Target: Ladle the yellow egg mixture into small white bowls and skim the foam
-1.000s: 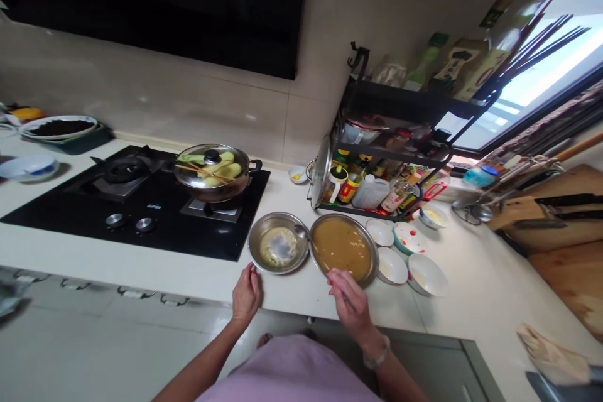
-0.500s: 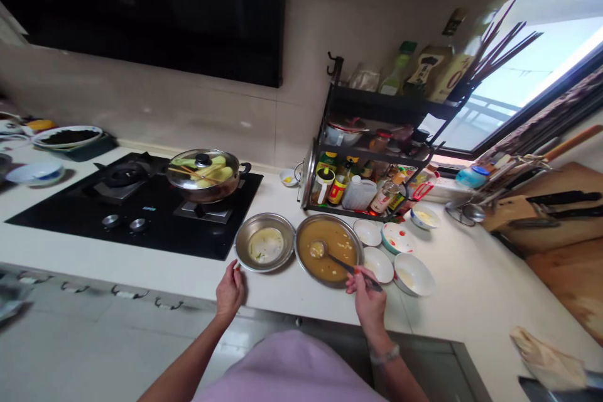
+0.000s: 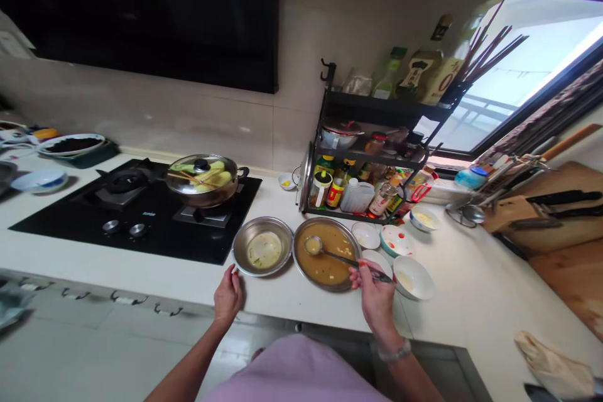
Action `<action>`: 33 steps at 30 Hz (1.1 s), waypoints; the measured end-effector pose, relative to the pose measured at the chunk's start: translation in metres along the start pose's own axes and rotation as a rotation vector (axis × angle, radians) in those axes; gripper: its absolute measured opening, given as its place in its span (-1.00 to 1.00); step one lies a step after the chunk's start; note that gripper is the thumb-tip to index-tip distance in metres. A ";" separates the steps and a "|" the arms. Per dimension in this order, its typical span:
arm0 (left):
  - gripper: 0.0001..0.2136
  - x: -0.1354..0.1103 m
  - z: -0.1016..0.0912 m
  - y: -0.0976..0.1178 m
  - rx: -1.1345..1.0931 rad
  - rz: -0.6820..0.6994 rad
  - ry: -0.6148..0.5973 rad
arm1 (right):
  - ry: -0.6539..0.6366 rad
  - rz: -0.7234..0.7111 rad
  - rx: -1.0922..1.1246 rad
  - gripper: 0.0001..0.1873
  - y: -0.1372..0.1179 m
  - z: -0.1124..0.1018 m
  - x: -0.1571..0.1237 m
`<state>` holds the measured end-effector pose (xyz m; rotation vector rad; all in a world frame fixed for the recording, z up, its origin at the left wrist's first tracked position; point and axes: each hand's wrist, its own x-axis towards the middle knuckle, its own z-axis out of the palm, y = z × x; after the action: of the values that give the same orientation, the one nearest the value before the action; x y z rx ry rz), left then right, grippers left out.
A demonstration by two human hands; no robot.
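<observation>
My right hand (image 3: pixel 377 295) is closed around the dark handle of a ladle (image 3: pixel 335 255). The ladle's bowl, with brown liquid in it, is over a steel basin (image 3: pixel 360 245) of brown broth with pale bits afloat. To the left, touching or nearly touching that basin, stands a metal bowl (image 3: pixel 240 235) with a little cloudy liquid and green shreds in the bottom. The fingertips of my left hand (image 3: pixel 228 294) are closed at its near-left rim; the exact grip is partly hidden.
Several small white bowls (image 3: pixel 414 276) stand right of the basin. Behind them rises a black rack (image 3: pixel 377 157) of bottles. On the left, a lidded pan (image 3: pixel 202 182) sits on the black cooktop (image 3: pixel 174 245). Knives (image 3: pixel 560 201) rest by a board at far right.
The ladle's bowl has shifted slightly left and up in the basin, and my right hand has turned with its handle. My left hand stays at the metal bowl's rim. The view has shifted slightly.
</observation>
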<state>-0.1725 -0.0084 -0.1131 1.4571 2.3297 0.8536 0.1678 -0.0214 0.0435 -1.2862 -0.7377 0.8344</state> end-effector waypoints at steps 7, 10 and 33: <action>-0.64 0.000 0.002 -0.003 -0.062 0.031 -0.018 | -0.135 -0.020 0.056 -0.60 0.009 0.047 -0.013; -0.65 0.000 0.004 -0.006 -0.109 0.062 -0.013 | -0.209 -0.058 0.040 -0.64 0.025 0.066 -0.023; -0.64 0.003 -0.002 0.005 -0.022 -0.016 -0.025 | -0.162 -0.372 -0.390 -0.73 0.035 0.007 -0.023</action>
<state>-0.1716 -0.0046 -0.1079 1.4295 2.3038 0.8494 0.1457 -0.0343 0.0093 -1.3719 -1.2720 0.5079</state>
